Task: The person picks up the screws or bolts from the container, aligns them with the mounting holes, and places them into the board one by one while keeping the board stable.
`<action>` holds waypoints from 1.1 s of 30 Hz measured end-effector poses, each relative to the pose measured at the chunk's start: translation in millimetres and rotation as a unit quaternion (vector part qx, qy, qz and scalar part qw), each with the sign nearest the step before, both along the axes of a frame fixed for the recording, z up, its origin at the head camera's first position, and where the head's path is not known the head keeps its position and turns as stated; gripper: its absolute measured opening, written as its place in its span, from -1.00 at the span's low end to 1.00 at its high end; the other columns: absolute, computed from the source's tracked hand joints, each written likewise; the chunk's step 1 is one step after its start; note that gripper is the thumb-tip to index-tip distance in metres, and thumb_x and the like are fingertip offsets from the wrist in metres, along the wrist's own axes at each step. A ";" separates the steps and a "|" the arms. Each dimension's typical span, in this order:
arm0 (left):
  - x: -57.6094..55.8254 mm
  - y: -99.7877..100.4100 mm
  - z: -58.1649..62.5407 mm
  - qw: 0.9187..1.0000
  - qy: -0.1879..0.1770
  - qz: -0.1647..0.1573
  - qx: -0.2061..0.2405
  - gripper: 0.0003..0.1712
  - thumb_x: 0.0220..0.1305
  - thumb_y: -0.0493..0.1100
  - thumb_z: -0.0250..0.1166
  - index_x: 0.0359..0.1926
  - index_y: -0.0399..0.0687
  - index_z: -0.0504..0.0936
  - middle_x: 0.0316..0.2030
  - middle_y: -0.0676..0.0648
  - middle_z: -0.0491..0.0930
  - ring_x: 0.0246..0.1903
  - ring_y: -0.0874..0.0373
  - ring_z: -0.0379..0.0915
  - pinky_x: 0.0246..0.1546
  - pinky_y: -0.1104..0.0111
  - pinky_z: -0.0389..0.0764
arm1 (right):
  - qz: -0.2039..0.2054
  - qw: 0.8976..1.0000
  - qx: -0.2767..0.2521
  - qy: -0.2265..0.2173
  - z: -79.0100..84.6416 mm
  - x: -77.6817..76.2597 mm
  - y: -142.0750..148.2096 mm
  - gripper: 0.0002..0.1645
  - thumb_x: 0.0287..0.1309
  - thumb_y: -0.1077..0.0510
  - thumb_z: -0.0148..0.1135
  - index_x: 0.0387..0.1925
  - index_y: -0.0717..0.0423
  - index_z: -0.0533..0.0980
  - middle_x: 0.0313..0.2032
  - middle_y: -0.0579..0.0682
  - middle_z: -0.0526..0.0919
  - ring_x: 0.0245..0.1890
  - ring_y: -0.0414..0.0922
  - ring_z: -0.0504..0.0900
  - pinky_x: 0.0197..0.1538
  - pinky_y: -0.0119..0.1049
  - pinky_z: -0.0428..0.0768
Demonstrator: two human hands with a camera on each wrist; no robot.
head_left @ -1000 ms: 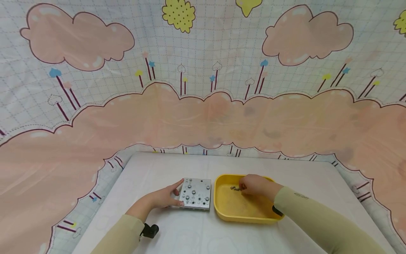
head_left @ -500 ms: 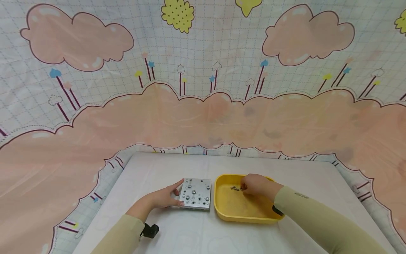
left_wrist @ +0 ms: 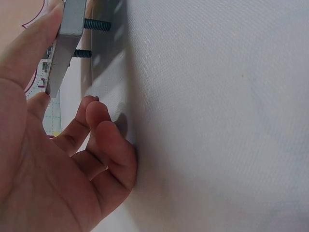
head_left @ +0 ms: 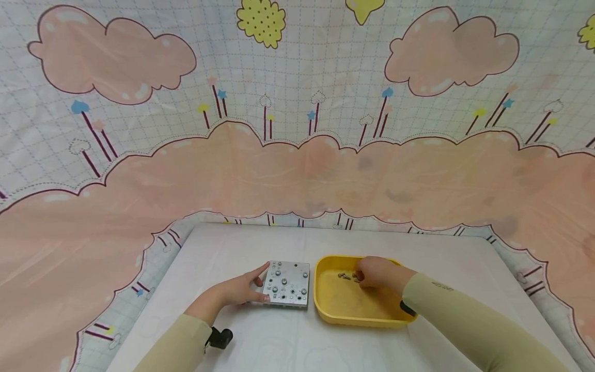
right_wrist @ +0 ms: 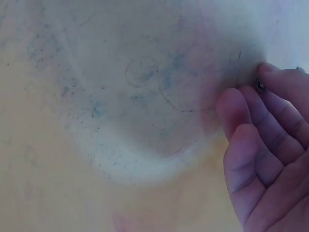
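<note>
A square metal plate with several screw heads and holes on top stands left of centre. Threaded bolt ends stick out of its underside in the left wrist view. My left hand holds the plate's left side between thumb and index finger, with the other fingers curled beneath the hand near the table. My right hand reaches into the yellow tray. Between its thumb and fingers shows the end of a small dark metal screw. Loose screws lie in the tray left of its fingertips.
The white table carries the plate and the tray side by side, with a narrow gap between them. Behind rises a patterned cloth. A black wrist camera hangs below the left sleeve.
My right hand has shifted slightly right inside the tray, and more of the small screws show at its fingertips. The left hand and the plate stay put.
</note>
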State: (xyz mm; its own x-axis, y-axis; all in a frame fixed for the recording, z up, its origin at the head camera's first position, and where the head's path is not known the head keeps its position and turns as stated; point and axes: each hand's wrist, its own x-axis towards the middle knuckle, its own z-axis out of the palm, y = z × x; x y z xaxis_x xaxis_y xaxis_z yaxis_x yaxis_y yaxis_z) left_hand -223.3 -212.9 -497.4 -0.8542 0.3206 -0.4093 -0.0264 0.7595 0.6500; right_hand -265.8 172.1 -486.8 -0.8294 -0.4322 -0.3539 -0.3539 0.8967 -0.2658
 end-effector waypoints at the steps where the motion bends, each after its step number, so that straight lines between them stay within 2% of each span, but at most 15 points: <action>1: -0.1 0.0 0.2 1.000 -0.001 0.000 0.000 0.21 0.02 0.14 0.54 0.57 0.25 0.01 0.01 -0.02 0.37 -0.47 0.12 0.30 -0.40 0.32 0.38 | 0.000 1.000 -0.002 -0.002 0.1 0.3 0.1 -0.77 0.17 0.21 0.37 -0.53 -0.02 0.50 -0.55 -0.10 0.47 -0.44 -0.13 0.43 -0.25 -0.22 0.39; 8: -0.8 -0.7 -1.0 1.000 0.000 0.003 0.001 0.20 0.01 0.14 0.54 0.57 0.29 0.02 0.00 0.00 0.37 -0.48 0.11 0.31 -0.39 0.30 0.38 | -0.009 1.000 -0.012 -0.024 2.9 1.7 -0.8 -0.79 0.07 0.24 0.41 -0.53 -0.02 0.51 -0.55 -0.10 0.48 -0.48 -0.14 0.44 -0.33 -0.25 0.40; 14: -0.4 -1.1 -1.8 1.000 -0.002 0.005 0.003 0.21 -0.01 0.13 0.55 0.57 0.28 0.02 -0.01 0.00 0.37 -0.47 0.11 0.30 -0.39 0.29 0.37 | 0.025 0.999 -0.028 -0.002 6.4 2.1 -2.5 -0.79 0.05 0.24 0.41 -0.49 -0.06 0.52 -0.54 -0.15 0.47 -0.45 -0.18 0.44 -0.31 -0.27 0.41; 22: -0.7 -1.3 -2.8 1.000 -0.003 0.004 0.002 0.21 0.00 0.14 0.55 0.57 0.29 0.02 -0.02 0.00 0.37 -0.46 0.11 0.30 -0.38 0.29 0.37 | 0.043 0.992 -0.117 -0.021 13.0 2.8 -1.0 -0.91 0.16 0.22 0.39 -0.39 0.00 0.60 -0.48 -0.17 0.53 -0.49 -0.20 0.49 -0.38 -0.33 0.51; 27: -0.8 -1.8 -2.7 1.000 -0.002 0.003 -0.001 0.21 -0.01 0.15 0.55 0.57 0.30 0.03 -0.02 0.00 0.38 -0.45 0.11 0.31 -0.38 0.29 0.37 | 0.037 0.984 -0.171 -0.041 14.7 0.5 -0.5 -0.97 0.21 0.24 0.34 -0.30 0.11 0.63 -0.44 -0.12 0.58 -0.55 -0.14 0.55 -0.47 -0.33 0.54; 33: -0.7 -1.8 -2.9 1.000 -0.002 0.003 0.000 0.21 0.00 0.15 0.55 0.57 0.31 0.02 0.00 0.01 0.38 -0.46 0.11 0.31 -0.38 0.29 0.37 | 0.011 0.973 -0.221 -0.062 16.3 -2.7 -4.2 -0.95 0.25 0.24 0.31 -0.26 0.15 0.63 -0.40 0.01 0.64 -0.51 -0.02 0.60 -0.45 -0.29 0.58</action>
